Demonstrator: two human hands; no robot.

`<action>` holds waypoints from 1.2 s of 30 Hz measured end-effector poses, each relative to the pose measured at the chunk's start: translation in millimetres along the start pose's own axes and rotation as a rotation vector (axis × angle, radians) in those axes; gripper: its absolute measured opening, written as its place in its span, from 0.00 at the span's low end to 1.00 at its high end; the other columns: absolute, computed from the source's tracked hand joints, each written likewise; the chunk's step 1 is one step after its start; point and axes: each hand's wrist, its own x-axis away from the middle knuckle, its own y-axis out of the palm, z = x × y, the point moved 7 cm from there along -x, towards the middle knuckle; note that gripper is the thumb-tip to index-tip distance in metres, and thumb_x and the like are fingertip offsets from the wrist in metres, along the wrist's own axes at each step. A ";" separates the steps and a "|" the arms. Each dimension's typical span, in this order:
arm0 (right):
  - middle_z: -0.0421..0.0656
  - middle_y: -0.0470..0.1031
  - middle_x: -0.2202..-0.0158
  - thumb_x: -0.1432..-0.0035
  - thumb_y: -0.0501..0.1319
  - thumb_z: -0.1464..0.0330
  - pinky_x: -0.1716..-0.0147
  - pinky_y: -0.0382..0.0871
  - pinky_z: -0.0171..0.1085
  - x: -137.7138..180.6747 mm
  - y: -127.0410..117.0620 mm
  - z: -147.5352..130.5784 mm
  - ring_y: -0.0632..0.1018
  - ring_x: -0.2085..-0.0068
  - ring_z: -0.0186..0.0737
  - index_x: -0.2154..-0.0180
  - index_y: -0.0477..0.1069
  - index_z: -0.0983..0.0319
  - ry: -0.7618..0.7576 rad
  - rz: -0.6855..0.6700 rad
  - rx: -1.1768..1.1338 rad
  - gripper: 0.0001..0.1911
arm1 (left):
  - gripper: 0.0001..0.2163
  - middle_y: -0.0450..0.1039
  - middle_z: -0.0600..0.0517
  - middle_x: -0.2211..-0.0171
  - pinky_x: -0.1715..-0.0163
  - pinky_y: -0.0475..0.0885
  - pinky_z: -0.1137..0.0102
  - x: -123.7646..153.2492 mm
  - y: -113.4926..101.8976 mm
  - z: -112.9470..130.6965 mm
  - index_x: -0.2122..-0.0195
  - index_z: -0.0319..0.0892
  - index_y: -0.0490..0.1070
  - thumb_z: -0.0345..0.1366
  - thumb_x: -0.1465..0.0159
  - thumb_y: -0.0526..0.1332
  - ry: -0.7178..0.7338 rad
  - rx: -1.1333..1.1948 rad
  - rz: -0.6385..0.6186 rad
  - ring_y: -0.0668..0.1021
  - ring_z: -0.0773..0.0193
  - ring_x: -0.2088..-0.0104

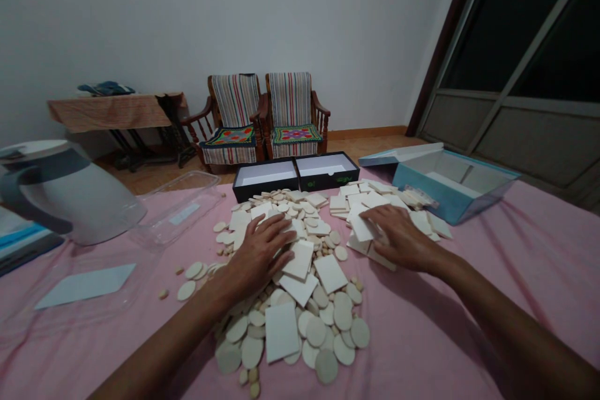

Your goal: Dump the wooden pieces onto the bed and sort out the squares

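A heap of pale wooden pieces lies on the pink cloth in front of me: round discs (315,330), rectangular tiles (282,332) and small cubes (254,375). My left hand (264,249) rests palm down over the middle of this heap, its fingers stretched out and slightly apart. To the right is a second pile, mostly of square tiles (349,203). There my right hand (398,237) has thumb and fingers closed on a pale square tile (360,225) at the pile's near side. Its palm side is hidden.
Two black open boxes (328,172) stand behind the heap. At the right is a blue box (462,184) with its lid raised. Clear plastic trays (173,209) and a white jug (84,194) are at the left. Two wooden armchairs (293,112) stand beyond.
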 end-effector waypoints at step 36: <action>0.56 0.69 0.49 0.43 0.56 0.65 0.55 0.60 0.51 -70.9 -3.5 63.3 0.67 0.49 0.58 0.48 0.67 0.65 0.419 0.200 0.256 0.22 | 0.11 0.72 0.46 0.48 0.41 0.57 0.48 11.1 -7.0 -4.2 0.50 0.43 0.69 0.36 0.33 0.55 -0.041 0.058 0.080 0.71 0.55 0.45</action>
